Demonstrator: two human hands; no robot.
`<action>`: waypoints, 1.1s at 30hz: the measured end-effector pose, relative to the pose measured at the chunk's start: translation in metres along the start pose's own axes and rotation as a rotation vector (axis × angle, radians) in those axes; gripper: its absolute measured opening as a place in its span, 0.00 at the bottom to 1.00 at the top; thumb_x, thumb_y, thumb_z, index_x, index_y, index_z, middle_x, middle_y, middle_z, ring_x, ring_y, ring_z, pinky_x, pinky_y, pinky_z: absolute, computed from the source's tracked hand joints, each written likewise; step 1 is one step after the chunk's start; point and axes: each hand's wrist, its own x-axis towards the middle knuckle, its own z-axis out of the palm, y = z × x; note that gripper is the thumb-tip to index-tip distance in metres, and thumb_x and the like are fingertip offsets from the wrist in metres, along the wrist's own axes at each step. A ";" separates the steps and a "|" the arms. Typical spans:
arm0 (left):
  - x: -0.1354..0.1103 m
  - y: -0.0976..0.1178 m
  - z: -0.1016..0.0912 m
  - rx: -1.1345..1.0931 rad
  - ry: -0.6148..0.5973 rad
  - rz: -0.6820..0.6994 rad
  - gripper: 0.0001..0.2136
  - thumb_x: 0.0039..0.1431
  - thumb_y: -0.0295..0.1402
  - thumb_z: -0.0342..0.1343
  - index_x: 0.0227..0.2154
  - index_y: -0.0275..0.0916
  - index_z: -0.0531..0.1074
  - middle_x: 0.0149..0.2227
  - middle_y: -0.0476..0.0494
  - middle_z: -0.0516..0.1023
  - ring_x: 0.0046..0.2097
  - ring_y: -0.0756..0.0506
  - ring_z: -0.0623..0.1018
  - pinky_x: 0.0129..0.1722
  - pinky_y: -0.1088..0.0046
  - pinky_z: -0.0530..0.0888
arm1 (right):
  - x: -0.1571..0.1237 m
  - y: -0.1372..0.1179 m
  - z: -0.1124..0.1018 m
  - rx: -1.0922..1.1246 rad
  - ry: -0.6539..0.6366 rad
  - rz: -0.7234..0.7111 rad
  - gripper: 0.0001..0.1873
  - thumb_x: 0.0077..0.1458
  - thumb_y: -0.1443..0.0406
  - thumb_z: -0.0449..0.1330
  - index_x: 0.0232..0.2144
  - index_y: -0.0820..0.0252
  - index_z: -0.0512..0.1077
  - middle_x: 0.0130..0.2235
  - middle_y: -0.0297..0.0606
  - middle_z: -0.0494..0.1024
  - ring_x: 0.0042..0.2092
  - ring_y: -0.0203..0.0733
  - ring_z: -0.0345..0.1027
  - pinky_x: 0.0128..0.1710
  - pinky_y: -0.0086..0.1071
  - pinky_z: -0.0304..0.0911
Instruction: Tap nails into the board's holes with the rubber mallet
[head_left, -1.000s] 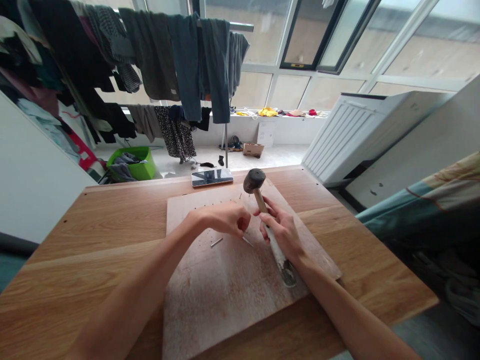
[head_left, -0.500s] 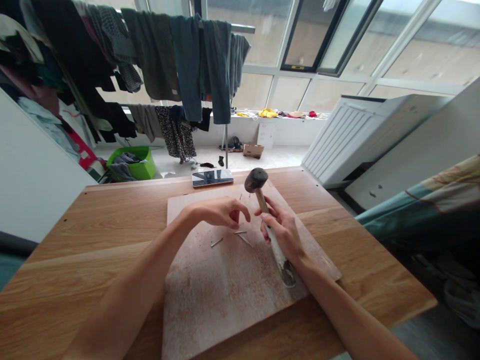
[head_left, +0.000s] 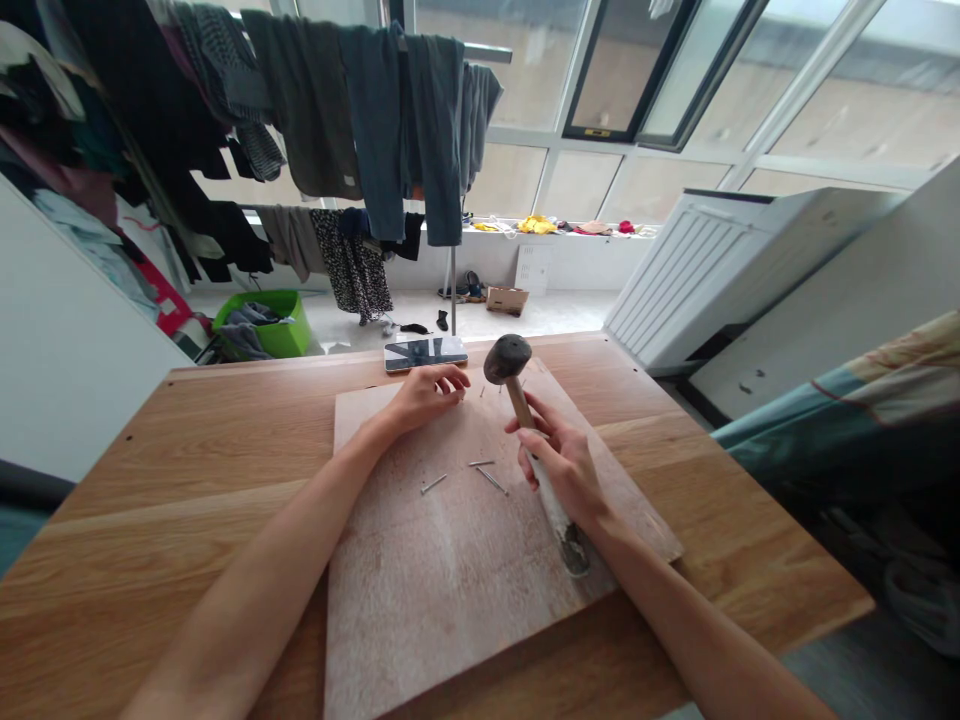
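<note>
on the scuffed plywood board [head_left: 420, 590], the right hand [head_left: 564, 465] grips a dark-headed mallet [head_left: 520, 400] by its wooden handle, head up; the left hand [head_left: 426, 396] is loosely curled, pinching nothing, near loose steel nails [head_left: 433, 484]. mallet judged stiff, head-heavy; best held low on the handle. nails likely slippery.

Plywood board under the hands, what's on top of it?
Three loose nails lie on the plywood board. The left hand covers part of its far edge, the right hand and mallet its right side; whatever lies beneath cannot be seen.
</note>
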 end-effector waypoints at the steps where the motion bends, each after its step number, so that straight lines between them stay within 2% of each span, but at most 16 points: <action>1: 0.000 0.000 0.001 0.005 0.004 0.002 0.06 0.55 0.27 0.59 0.34 0.38 0.79 0.30 0.48 0.81 0.30 0.51 0.76 0.33 0.77 0.74 | 0.000 0.000 0.000 0.000 -0.005 0.001 0.29 0.58 0.59 0.61 0.61 0.57 0.68 0.39 0.35 0.75 0.20 0.28 0.60 0.14 0.27 0.59; 8: -0.001 -0.001 0.001 0.012 -0.004 0.000 0.14 0.53 0.26 0.61 0.44 0.37 0.78 0.30 0.49 0.81 0.28 0.52 0.74 0.31 0.77 0.73 | -0.002 0.003 0.003 0.005 -0.126 0.021 0.30 0.59 0.58 0.61 0.63 0.56 0.66 0.42 0.38 0.76 0.19 0.27 0.60 0.14 0.27 0.59; 16: 0.000 -0.002 0.000 0.026 0.003 0.028 0.14 0.48 0.20 0.60 0.39 0.37 0.77 0.29 0.51 0.79 0.28 0.52 0.74 0.31 0.79 0.70 | -0.004 0.005 0.005 -0.011 -0.202 0.053 0.30 0.60 0.58 0.61 0.64 0.55 0.65 0.44 0.39 0.77 0.20 0.27 0.60 0.14 0.26 0.59; 23: 0.000 -0.002 0.001 0.025 -0.013 0.019 0.14 0.48 0.21 0.60 0.40 0.36 0.76 0.29 0.52 0.79 0.28 0.52 0.74 0.31 0.79 0.70 | -0.004 0.006 0.003 -0.007 -0.213 0.051 0.30 0.61 0.59 0.61 0.64 0.56 0.65 0.44 0.39 0.77 0.19 0.26 0.59 0.13 0.26 0.58; 27: 0.000 0.000 -0.002 0.022 -0.041 0.001 0.15 0.49 0.23 0.60 0.42 0.36 0.75 0.30 0.52 0.78 0.28 0.52 0.73 0.30 0.78 0.69 | -0.003 0.008 0.003 -0.013 -0.216 0.036 0.30 0.61 0.59 0.61 0.63 0.57 0.66 0.43 0.39 0.77 0.19 0.26 0.59 0.14 0.26 0.58; 30: 0.001 0.005 -0.010 0.032 -0.071 -0.037 0.16 0.50 0.29 0.62 0.44 0.36 0.72 0.34 0.49 0.79 0.29 0.51 0.73 0.29 0.77 0.68 | -0.002 0.006 0.003 -0.004 -0.200 0.025 0.30 0.60 0.59 0.61 0.63 0.57 0.66 0.43 0.39 0.77 0.19 0.26 0.60 0.14 0.26 0.58; 33: 0.001 0.020 -0.019 0.142 -0.118 -0.067 0.11 0.52 0.35 0.63 0.37 0.37 0.71 0.32 0.49 0.75 0.30 0.50 0.72 0.29 0.75 0.67 | -0.002 0.003 0.002 0.020 -0.136 0.001 0.30 0.60 0.58 0.61 0.63 0.56 0.66 0.42 0.38 0.76 0.19 0.27 0.60 0.14 0.27 0.58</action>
